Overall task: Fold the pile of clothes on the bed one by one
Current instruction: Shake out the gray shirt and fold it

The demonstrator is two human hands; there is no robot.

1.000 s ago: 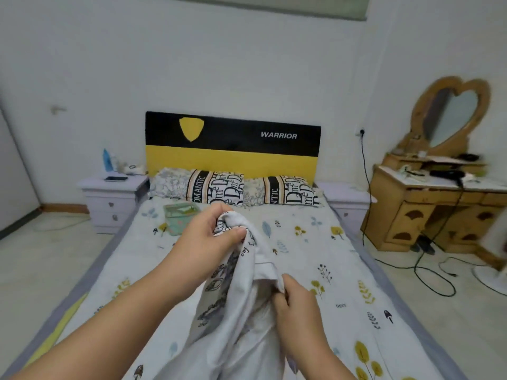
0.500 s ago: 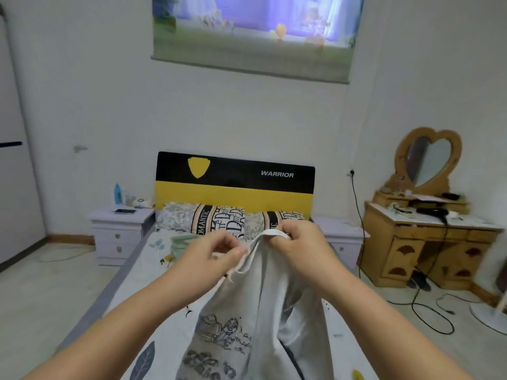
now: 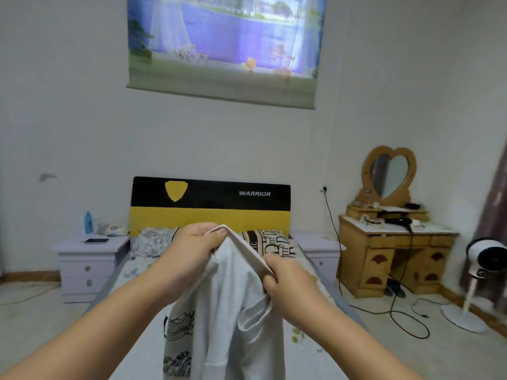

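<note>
A white T-shirt [image 3: 227,311] with a black cartoon print hangs in front of me, held up above the bed [image 3: 304,349]. My left hand [image 3: 189,250] pinches its ribbed edge at the top. My right hand [image 3: 285,275] grips the same edge a little lower and to the right. The shirt's body droops between my forearms and runs out of the frame at the bottom. The rest of the clothes pile is hidden.
Patterned pillows [image 3: 274,242] lie against the black and yellow headboard [image 3: 211,204]. White nightstands [image 3: 87,259] flank the bed. A wooden dressing table [image 3: 395,250] with a heart mirror, a standing fan [image 3: 477,270] and floor cables [image 3: 397,314] are at the right.
My head tilted up, so more wall and the hanging picture show. The shirt rose with both hands; my right hand slid down the edge to the right of my left.
</note>
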